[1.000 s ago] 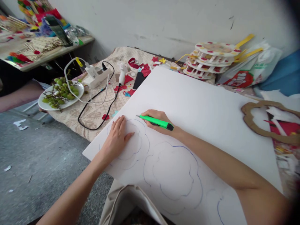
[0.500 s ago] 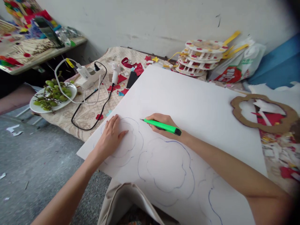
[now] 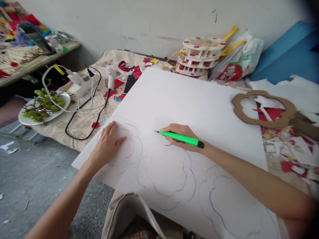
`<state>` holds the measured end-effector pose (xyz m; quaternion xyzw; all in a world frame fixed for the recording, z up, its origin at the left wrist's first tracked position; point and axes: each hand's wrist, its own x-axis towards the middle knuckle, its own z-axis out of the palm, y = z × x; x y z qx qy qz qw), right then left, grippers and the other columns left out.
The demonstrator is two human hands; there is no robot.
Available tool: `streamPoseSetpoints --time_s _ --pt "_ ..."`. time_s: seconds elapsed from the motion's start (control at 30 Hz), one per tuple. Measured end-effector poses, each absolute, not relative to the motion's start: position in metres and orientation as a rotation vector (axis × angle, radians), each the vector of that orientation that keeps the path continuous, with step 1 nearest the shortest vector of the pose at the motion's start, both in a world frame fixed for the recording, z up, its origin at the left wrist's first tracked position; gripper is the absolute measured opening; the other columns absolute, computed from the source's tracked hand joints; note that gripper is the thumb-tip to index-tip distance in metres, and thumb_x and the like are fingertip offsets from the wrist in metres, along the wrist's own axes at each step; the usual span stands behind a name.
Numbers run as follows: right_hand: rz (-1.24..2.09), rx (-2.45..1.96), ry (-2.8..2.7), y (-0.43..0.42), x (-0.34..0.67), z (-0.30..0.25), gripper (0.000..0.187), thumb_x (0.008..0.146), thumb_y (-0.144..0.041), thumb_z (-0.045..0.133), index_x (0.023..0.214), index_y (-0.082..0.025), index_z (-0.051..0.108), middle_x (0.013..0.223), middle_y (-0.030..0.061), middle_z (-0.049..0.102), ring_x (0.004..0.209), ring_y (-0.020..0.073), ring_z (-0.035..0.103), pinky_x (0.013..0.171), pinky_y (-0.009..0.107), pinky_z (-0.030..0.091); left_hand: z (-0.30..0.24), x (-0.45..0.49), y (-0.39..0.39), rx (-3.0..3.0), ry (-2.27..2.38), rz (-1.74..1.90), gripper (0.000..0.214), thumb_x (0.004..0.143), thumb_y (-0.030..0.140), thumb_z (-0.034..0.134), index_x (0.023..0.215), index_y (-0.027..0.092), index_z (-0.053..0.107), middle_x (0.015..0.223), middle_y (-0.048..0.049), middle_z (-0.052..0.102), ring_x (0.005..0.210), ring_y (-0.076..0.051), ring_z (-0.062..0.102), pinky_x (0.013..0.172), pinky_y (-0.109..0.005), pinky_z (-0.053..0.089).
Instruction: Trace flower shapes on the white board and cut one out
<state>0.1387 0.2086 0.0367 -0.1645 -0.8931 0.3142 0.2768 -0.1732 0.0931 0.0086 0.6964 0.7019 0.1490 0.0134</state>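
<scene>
A large white sheet (image 3: 194,96), perhaps foam board, lies before me with several scalloped flower outlines in blue line along its near side. My left hand (image 3: 108,143) rests flat on the leftmost outline, fingers spread and empty. My right hand (image 3: 179,132) grips a green utility knife (image 3: 183,138) with a black end. Its thin blade points left, close to the sheet above the gap between the left and middle outlines. I cannot tell whether the tip touches. A brown cardboard flower-shaped ring (image 3: 271,124) overlaps the sheet's right edge.
A plate (image 3: 25,120) of green grapes, a power strip (image 3: 84,84) with cords and a white glue gun (image 3: 111,78) are at left. Behind stand a tiered white craft piece (image 3: 199,54) and a plastic bag (image 3: 239,63). Paper scraps (image 3: 294,156) litter the right. Another person's limb (image 3: 11,111) shows far left.
My view has turned a little to the right. The knife has moved right across the sheet, away from the left outline's edge. My left hand stays on that outline.
</scene>
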Motion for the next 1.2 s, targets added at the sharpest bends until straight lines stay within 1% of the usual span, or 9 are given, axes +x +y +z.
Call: streamPoseSetpoints --time_s 0.27,0.43,0.6,0.73,0.83,0.97,1.1,1.2 --pt "0.847 -0.518 -2.398 0.199 0.179 0.042 0.026 0.083 -0.011 0.053 0.106 -0.021 0.061 0.090 0.0017 0.067 0.075 0.0111 0.062 0.067 0.025 0.049 0.012 -0.174 0.095 2.196 2.200 0.410 0.061 0.093 0.050 0.035 0.134 0.004 0.039 0.141 -0.0255 0.043 0.135 -0.035 0.040 0.112 -0.048 0.034" --pt "0.870 -0.561 -2.403 0.195 0.202 0.039 0.025 0.085 -0.014 0.054 0.107 -0.023 0.062 0.097 0.0029 0.069 0.079 0.0132 0.065 0.069 0.027 0.051 0.013 -0.176 0.096 2.223 2.194 0.398 0.061 0.093 0.050 0.035 0.132 0.005 0.040 0.139 -0.0259 0.044 0.133 -0.038 0.041 0.109 -0.054 0.036" --pt "0.901 -0.611 -2.414 0.191 0.227 0.040 0.027 0.086 -0.015 0.055 0.110 -0.023 0.062 0.092 0.0024 0.068 0.074 0.0129 0.063 0.067 0.027 0.050 0.018 -0.174 0.097 2.239 2.178 0.362 0.057 0.093 0.048 0.037 0.131 0.006 0.038 0.139 -0.0248 0.044 0.132 -0.039 0.042 0.108 -0.055 0.038" --pt "0.946 -0.635 -2.421 0.188 0.247 0.039 0.026 0.087 -0.016 0.054 0.111 -0.024 0.061 0.098 0.0046 0.069 0.082 0.0152 0.065 0.070 0.029 0.051 0.021 -0.173 0.098 2.237 2.184 0.337 0.057 0.092 0.049 0.036 0.130 0.006 0.039 0.138 -0.0249 0.045 0.131 -0.039 0.043 0.107 -0.055 0.038" --pt "0.945 -0.650 -2.418 0.185 0.263 0.038 0.027 0.087 -0.017 0.055 0.112 -0.025 0.061 0.099 0.0052 0.069 0.084 0.0163 0.066 0.069 0.029 0.051 0.021 -0.174 0.098 2.236 2.185 0.318 0.057 0.092 0.048 0.036 0.130 0.006 0.039 0.138 -0.0253 0.044 0.132 -0.039 0.042 0.108 -0.054 0.037" --pt "0.938 -0.704 -2.425 0.179 0.283 0.039 0.029 0.087 -0.018 0.056 0.114 -0.026 0.061 0.092 0.0034 0.068 0.075 0.0147 0.063 0.064 0.028 0.049 0.022 -0.172 0.098 2.224 2.184 0.314 0.057 0.092 0.049 0.036 0.132 0.009 0.037 0.140 -0.0228 0.044 0.133 -0.038 0.042 0.108 -0.054 0.037" --pt "0.914 -0.743 -2.438 0.177 0.293 0.040 0.024 0.088 -0.020 0.055 0.111 -0.026 0.062 0.084 0.0011 0.065 0.069 0.0129 0.060 0.059 0.026 0.046 0.024 -0.171 0.097 2.203 2.184 0.286 0.057 0.093 0.048 0.036 0.132 0.006 0.036 0.142 -0.0232 0.041 0.134 -0.038 0.040 0.110 -0.053 0.035" --pt "0.962 -0.722 -2.403 0.178 0.293 0.037 0.024 0.088 -0.021 0.055 0.111 -0.025 0.062 0.090 0.0030 0.067 0.075 0.0146 0.063 0.064 0.027 0.049 0.027 -0.173 0.096 2.189 2.180 0.274 0.055 0.094 0.047 0.034 0.134 0.009 0.034 0.144 -0.0196 0.041 0.135 -0.036 0.039 0.111 -0.053 0.035"
